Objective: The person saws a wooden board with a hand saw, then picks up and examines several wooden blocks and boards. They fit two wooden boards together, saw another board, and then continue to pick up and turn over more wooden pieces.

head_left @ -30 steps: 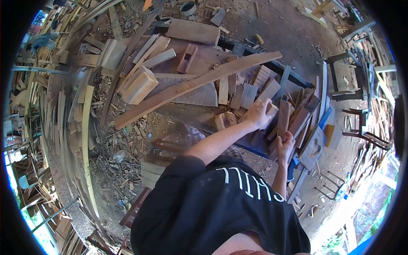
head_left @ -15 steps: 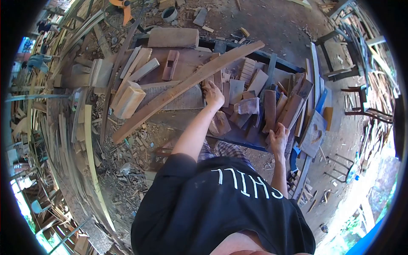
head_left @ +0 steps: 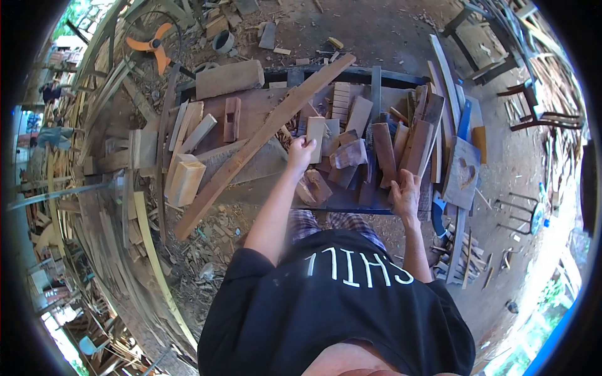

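Observation:
My left hand (head_left: 301,153) is closed around the lower end of a small flat wooden block (head_left: 315,139), pale on its face and held up over the workbench. At the near ends of several dark wooden pieces, my right hand (head_left: 406,190) has its fingers apart and touches the end of a dark brown wooden block (head_left: 417,145). Between the hands lies a rough, notched wood offcut (head_left: 349,154). A long wooden beam (head_left: 263,138) crosses the bench diagonally, left of my left hand. Beyond it rests a wooden hand plane (head_left: 232,119).
A thick wooden block (head_left: 229,79) lies at the bench's far edge. A board with a heart-shaped hollow (head_left: 462,174) and a blue-handled saw (head_left: 438,216) are at the right. An orange-bladed fan (head_left: 150,46) stands far left. Scraps cover the floor.
My left hand now has the small wooden block lifted in its grip; before, it reached among the pieces. The right hand stays by the dark blocks. My view has shifted slightly.

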Motion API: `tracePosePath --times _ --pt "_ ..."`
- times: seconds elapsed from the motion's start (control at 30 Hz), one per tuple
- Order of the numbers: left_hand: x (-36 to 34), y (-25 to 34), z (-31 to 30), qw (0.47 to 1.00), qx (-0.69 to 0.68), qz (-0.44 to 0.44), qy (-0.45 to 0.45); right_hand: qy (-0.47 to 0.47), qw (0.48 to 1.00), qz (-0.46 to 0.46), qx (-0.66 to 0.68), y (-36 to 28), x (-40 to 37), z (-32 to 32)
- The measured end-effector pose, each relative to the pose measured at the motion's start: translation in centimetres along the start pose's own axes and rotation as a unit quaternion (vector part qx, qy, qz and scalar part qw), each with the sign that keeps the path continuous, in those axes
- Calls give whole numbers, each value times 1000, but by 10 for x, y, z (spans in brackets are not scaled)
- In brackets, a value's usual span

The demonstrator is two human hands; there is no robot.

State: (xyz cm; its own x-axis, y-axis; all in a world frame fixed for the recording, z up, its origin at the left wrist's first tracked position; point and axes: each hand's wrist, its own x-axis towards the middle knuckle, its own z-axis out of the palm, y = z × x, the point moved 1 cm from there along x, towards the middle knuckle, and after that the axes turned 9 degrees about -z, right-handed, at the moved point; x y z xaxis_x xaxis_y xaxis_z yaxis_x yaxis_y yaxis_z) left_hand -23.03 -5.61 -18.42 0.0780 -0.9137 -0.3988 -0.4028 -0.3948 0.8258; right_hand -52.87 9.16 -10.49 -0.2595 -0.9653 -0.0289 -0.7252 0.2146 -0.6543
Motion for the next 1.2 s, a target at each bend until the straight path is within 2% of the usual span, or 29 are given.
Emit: tracePosePath --times 0.03,0.07,0.1,0.13,0.2,0.27,0.33,0.37,0.43,0.57,0.63,0.67,0.7,0.73,0.8,0.87,0.93,0.97,1.0,1.03,1.07,1.1,1.17,1.2 --pt "-5 -3 -2 978 -177 -50 -100 2 1000 2 3 -3 1 -2" --pt "-17 10 -8 913 -345 -99 -195 5 1000 5 6 -7 1 -4" --pt "-29 24 -14 877 -390 -137 -244 11 1000 0 4 -12 2 -8" --pt "-36 34 -19 879 -387 -137 -244 17 1000 -5 2 -15 3 -10" --pt "-51 51 -28 762 -510 -200 -344 27 999 -24 17 -18 6 -10" --pt "-58 59 -31 764 -505 -205 -346 37 998 -44 30 -22 10 -9" --pt "-59 54 -31 659 -575 -185 -449 2 994 -51 94 -28 15 -6" --pt "-61 53 -32 660 -571 -198 -446 2 994 -49 94 -34 19 -4" --pt "-68 67 -38 654 -562 -215 -457 -46 968 -43 241 -52 27 5" --pt "-81 77 -51 652 -545 -236 -471 -95 952 -80 281 -91 50 28" --pt "-86 74 -62 657 -535 -239 -474 -160 894 -53 414 -119 59 34" --pt "-88 71 -69 663 -521 -244 -479 -169 893 -57 413 -125 62 40" --pt "-87 59 -75 623 -547 -230 -511 -217 879 -64 421 -133 65 48" --pt "-89 52 -83 627 -556 -221 -500 -268 861 -73 427 -144 68 57" --pt "-100 47 -111 742 -499 -252 -369 -273 847 -43 454 -171 66 68" --pt "-113 43 -152 743 -527 -224 -345 -290 831 0 474 -187 67 93" --pt "-127 27 -188 861 -465 -137 -153 -315 804 -6 505 -215 64 116" --pt "-134 18 -205 884 -443 -113 -99 -331 801 -9 499 -230 63 129" --pt "-140 7 -224 881 -453 -109 -86 -345 799 -10 493 -243 61 142" --pt "-146 -4 -243 899 -428 -91 -26 -336 820 -28 462 -261 59 157" --pt "-150 -15 -261 912 -401 -76 33 -347 816 -44 460 -280 58 171" --pt "-154 -19 -278 908 -411 -74 42 -364 813 -57 451 -301 57 184" --pt "-162 -26 -312 896 -403 -81 168 -389 809 -76 433 -344 56 209" --pt "-164 -30 -328 890 -412 -80 176 -404 811 -97 411 -365 55 221"
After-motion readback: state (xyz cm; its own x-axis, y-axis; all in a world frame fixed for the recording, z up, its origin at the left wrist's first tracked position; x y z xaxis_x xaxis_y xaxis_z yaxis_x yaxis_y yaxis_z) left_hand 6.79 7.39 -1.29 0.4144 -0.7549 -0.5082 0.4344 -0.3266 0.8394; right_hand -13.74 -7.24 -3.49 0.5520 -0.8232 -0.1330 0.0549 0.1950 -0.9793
